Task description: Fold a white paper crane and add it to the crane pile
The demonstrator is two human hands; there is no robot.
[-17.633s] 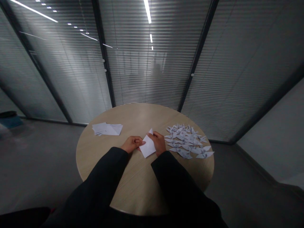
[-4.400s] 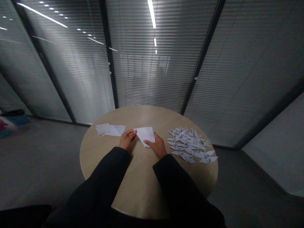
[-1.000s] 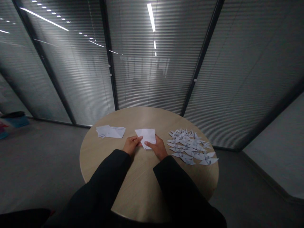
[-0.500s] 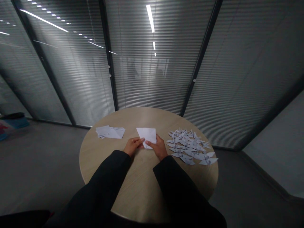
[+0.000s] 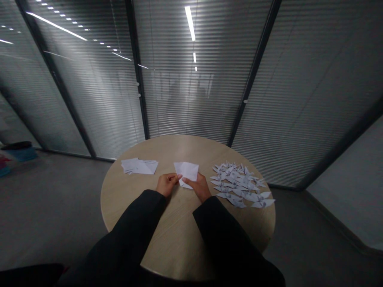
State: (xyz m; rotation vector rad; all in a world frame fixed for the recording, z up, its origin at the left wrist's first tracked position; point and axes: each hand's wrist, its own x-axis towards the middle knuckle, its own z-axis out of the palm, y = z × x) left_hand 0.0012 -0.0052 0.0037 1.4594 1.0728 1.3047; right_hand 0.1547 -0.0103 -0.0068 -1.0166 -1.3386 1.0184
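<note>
A white sheet of paper (image 5: 188, 170) is held between my two hands above the middle of the round table (image 5: 179, 147). My left hand (image 5: 166, 184) pinches its lower left edge with thumb and forefinger. Gripping the lower right side, my right hand (image 5: 201, 186) lays its thumb across the front while the other fingers are behind the paper. A crease shows near the sheet's top. To the right lies a cluster of folded paper cranes (image 5: 239, 181). Several loose white paper sheets (image 5: 140, 166) overlap in a flat pile on the left.
Behind the table stands a glass partition with blinds (image 5: 191, 107) and dark frame posts. A blue bin (image 5: 21, 152) with a dark rim is on the floor at far left. The table's rounded edge lies close in front of me.
The paper has shifted slightly right and down, and its upper part now looks bent along a crease. Both hands keep hold of it, almost in place.
</note>
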